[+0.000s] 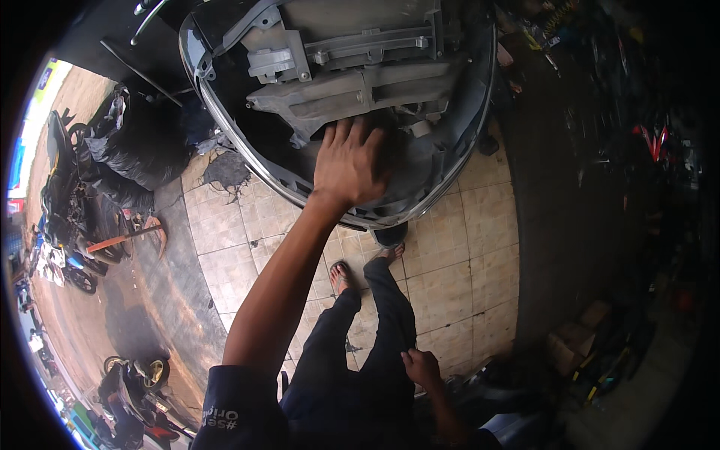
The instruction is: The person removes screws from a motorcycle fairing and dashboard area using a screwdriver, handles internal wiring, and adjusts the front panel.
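In front of me is a large rounded vehicle body part (244, 154) with a shiny rim and a dark, open inside. Grey plastic panels (352, 96) with ribs and brackets sit across its far half. My left hand (346, 169) reaches in, palm down, fingers slightly apart. Its fingertips go into shadow by the lower edge of the panels, so what they touch is hidden. Low beside my thigh, my right hand (422, 368) is closed, thumb toward the top. Anything inside that fist cannot be made out.
Pale floor tiles (457, 300) lie under my sandalled feet. On the left are black plastic bags (139, 150), an orange-handled tool (120, 241) and parked motorcycles (135, 397). Cardboard boxes (574, 345) stand in the dark area at right.
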A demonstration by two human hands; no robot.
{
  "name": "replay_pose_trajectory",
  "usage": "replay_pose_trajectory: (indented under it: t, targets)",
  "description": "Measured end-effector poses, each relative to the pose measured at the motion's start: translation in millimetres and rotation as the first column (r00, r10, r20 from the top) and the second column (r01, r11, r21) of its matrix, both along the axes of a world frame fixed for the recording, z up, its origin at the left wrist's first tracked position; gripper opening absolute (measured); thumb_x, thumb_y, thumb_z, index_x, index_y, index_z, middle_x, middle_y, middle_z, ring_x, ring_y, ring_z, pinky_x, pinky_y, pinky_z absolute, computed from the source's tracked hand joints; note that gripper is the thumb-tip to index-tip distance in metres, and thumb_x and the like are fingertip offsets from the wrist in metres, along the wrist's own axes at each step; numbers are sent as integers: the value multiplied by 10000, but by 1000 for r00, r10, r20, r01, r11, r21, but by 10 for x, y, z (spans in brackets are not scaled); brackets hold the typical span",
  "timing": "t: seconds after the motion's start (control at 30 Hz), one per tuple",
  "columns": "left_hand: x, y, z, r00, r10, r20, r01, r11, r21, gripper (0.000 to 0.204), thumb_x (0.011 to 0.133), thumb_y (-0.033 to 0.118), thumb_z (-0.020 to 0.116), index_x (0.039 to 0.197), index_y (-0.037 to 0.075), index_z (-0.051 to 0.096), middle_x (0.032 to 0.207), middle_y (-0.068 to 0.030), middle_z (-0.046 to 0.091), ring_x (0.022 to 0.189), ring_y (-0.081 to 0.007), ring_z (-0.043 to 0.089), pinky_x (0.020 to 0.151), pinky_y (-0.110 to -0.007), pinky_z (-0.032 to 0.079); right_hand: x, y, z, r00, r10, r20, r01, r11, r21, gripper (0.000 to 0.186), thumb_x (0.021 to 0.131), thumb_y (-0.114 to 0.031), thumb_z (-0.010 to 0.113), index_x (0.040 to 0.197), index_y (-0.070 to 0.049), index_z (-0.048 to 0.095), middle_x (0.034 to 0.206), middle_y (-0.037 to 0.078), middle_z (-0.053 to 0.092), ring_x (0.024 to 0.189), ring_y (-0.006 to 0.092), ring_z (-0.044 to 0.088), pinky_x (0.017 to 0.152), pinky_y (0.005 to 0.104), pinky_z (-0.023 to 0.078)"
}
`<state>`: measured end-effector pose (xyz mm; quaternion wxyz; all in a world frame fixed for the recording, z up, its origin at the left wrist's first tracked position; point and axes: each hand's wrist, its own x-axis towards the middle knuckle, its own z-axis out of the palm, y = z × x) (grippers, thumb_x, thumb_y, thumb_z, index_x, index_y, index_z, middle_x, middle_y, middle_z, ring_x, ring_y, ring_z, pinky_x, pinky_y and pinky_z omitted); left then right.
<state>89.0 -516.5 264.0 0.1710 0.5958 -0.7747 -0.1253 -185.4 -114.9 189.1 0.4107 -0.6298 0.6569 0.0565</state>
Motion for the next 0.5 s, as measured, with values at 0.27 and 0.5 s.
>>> replay_pose_trajectory:
  t: [0.27,0.5]
  targets:
    - [22,-50,-86,999,8,-43,-14,989,-148,460,787,298,703,1186,79,639,1290,-215,548,1226,-419,485,1041,-530,375,-148,-568,-89,986,147,-78,-149,988,-29,301,923,-321,641,744,-86,587,680,173,630,673,396,650,605,518,503]
    - [-77,-53,-14,994,67,84,-63,997,-50,480,797,388,724,1161,91,626,1199,-215,563,1154,-417,513,1010,-525,388,-442,-1372,-382,992,16,-122,15,969,245,358,948,-382,604,854,-38,630,909,207,679,904,424,660,771,513,520]
